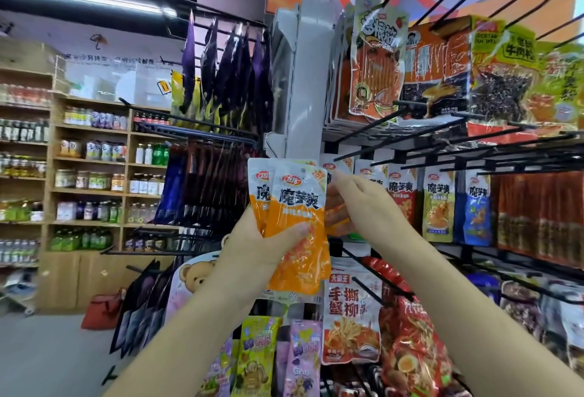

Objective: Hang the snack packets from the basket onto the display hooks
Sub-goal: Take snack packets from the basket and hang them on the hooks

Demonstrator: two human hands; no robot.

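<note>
Left hand (262, 245): centre of frame, raised. Thumb lies across the front and fingers curl behind, gripping a small stack of packets (297, 207) by their lower half.
Packets: orange and white, upright, fanned slightly. At least two faces show, the front one overlapping the one on its left. Their tops reach the foot of the grey post (303, 80).
Right hand (363, 203): just right of the stack, at the same height. Its fingertips (339, 177) are pressed together at the top edge of a single packet (336, 219), pinching it.
Single packet: same orange kind, hangs below the fingertips, partly hidden behind the stack and the hand. Its top is close under the leftmost hook (363, 150) of the middle row. Cannot tell whether the hole is on the hook.
Middle row, right of hands: more packets hang on hooks. Orange (403, 194), yellow (437, 207), blue (477, 210), then a run of red ones (537, 216) toward the right edge.
Upper right: larger snack bags (376, 64) hang in a stack, with bare black hooks jutting above them.
Below hands: a white and red bag (350, 311) and green and pink packets (259, 355) hang on lower hooks.
Upper centre-left: purple bags (221, 64) on a side rack.
Left of frame: wooden shelves (88, 175) hold bottles and jars. A red bag (102, 311) sits on the floor at their base.
</note>
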